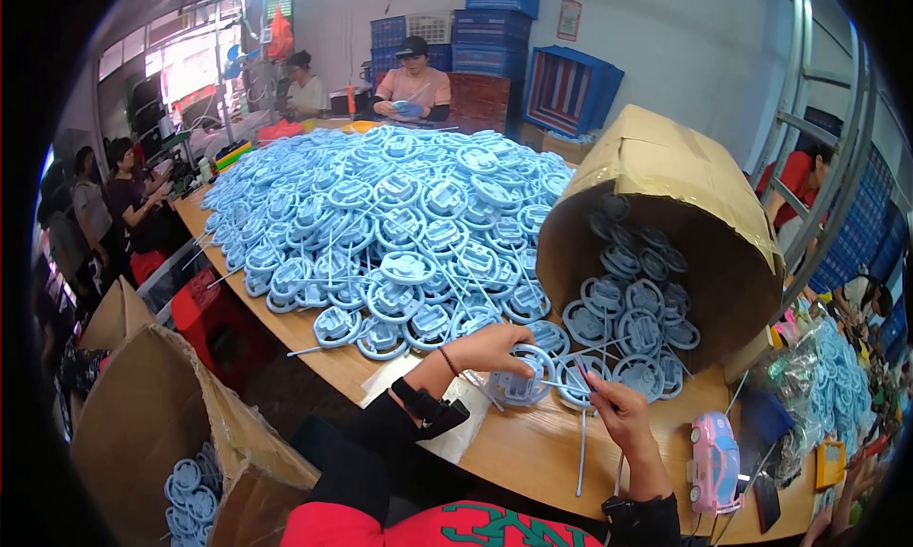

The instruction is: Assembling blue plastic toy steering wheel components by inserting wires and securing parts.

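My left hand (pixel 496 347) is closed on a light-blue plastic wheel-shaped piece (pixel 518 387), its thumb and fingers at the upper rim. The piece is held just above the table's near edge, and a thin pale stem points right from it. My right hand (pixel 623 409) grips a slim dark tool with a reddish part (pixel 583 374), whose kind I cannot make out. Its tip is close to the stem. More wheel-shaped pieces (pixel 639 376) lie directly behind both hands, and a loose stem (pixel 581 457) hangs down at the table edge.
A large heap of the same pieces (pixel 399 214) covers the wooden table (pixel 276 328). At right a tipped cardboard box (pixel 732 290) spills more. A pink and blue toy car (pixel 715 461) stands near right. Another open carton (pixel 143 404) is low left. A co-worker (pixel 414 86) sits across.
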Tool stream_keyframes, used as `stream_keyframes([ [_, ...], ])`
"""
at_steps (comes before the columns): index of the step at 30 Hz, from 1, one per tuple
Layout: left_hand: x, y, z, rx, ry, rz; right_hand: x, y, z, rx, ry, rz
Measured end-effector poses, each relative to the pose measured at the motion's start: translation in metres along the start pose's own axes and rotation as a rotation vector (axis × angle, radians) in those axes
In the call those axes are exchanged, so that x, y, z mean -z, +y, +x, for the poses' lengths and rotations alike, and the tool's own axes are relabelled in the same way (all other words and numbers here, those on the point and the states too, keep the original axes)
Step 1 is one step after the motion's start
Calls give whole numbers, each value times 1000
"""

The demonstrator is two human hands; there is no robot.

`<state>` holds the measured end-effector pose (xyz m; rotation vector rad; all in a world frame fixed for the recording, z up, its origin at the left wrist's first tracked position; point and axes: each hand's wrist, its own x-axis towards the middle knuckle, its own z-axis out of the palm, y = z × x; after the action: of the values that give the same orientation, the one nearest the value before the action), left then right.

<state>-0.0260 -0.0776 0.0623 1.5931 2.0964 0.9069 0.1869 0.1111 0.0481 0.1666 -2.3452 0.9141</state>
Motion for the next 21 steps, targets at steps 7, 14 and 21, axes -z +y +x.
stream_keyframes([
  [7,10,22,-12,-91,431,-903,2,-13,-8,24,59,-25],
  [14,-49,22,35,10,496,-1089,-3,-7,-5,40,52,-279],
  [21,-80,22,44,71,412,-1350,4,5,-8,-61,-15,-478],
])
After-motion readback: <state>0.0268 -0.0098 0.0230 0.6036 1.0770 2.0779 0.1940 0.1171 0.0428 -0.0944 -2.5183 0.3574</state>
